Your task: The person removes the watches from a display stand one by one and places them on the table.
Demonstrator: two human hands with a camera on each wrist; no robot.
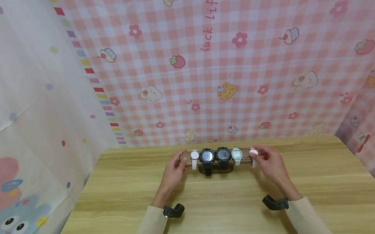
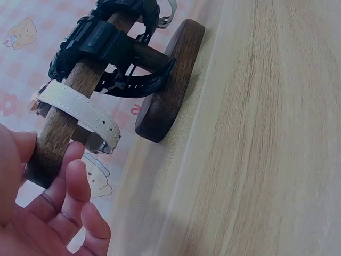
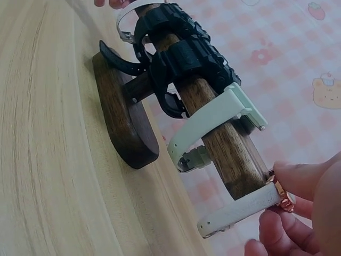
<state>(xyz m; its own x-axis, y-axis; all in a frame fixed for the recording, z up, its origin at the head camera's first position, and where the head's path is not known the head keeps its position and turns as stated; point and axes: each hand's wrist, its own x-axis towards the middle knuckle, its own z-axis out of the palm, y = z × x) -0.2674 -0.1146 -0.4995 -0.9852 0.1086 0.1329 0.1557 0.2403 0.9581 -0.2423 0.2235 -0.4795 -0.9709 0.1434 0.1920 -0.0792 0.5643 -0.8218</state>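
A dark wooden watch stand has a horizontal bar on a short post above a rounded base. My left hand grips the bar's left end between thumb and fingers. At the right end, my right hand pinches the rose-gold case of a white-strapped watch; whether its strap loop encircles the bar tip is unclear. From left to right the bar carries another white-strapped watch, a black sports watch, a second black sports watch and a mint-green square watch.
The stand is near the back edge of a light wooden table. Behind it hangs a pink checked cloth, with a white patterned cloth on the left. Black straps with camera mounts circle both wrists.
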